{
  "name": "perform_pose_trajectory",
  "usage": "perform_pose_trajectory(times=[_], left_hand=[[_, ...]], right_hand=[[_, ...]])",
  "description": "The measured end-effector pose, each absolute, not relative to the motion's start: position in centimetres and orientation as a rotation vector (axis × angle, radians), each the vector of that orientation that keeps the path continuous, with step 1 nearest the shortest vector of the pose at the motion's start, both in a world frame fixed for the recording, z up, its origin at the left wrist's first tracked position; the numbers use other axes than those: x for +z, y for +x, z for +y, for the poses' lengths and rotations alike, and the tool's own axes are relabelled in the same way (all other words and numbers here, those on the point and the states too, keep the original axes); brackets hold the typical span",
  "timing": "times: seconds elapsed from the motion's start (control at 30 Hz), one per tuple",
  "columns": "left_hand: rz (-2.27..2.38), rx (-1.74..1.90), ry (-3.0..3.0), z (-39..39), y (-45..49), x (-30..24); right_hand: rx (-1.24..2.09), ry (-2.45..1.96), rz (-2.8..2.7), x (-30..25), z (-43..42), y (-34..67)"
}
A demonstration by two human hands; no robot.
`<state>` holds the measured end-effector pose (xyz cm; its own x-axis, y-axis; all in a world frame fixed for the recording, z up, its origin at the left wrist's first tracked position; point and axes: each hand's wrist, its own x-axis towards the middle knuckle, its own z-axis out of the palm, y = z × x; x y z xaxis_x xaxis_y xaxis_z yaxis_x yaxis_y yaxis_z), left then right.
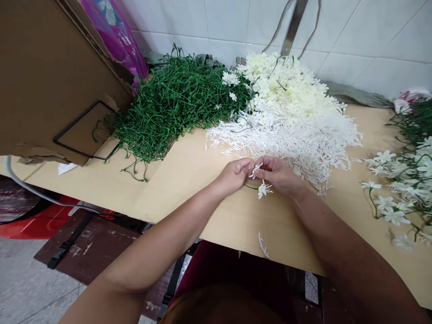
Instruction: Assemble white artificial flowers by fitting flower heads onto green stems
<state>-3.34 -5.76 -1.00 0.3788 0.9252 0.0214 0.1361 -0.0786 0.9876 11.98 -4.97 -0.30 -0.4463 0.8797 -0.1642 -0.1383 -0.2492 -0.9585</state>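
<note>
Bare table (pixel 189 171) is left open to the left of and near the left hand (pixel 234 176) and right hand (pixel 277 174), broken only by a lone white sprig (pixel 263 245) lying at the near edge. The far side is blocked by a pile of white sprigs (pixel 290 139) just beyond the right hand, with cream blossoms (pixel 286 85) heaped behind it and a tangle of green stems (pixel 172 103) at far left. The left end is closed off by a cardboard box (pixel 50 76), and the right by finished flower stems (pixel 398 189), with a clear strip kept between these and the white pile.
</note>
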Motion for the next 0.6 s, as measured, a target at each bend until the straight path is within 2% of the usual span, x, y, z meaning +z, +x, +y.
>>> perform_pose_trajectory(times=[0.43, 0.6], left_hand=[[0.947, 0.972, 1.342, -5.4, -3.1, -1.3], [0.907, 1.011, 1.321, -4.9, -3.3, -1.1]], right_hand=[[1.603, -1.087, -1.226, 0.0, -5.5, 11.1], [1.303, -1.163, -1.401, 2.8, -7.4, 14.6]])
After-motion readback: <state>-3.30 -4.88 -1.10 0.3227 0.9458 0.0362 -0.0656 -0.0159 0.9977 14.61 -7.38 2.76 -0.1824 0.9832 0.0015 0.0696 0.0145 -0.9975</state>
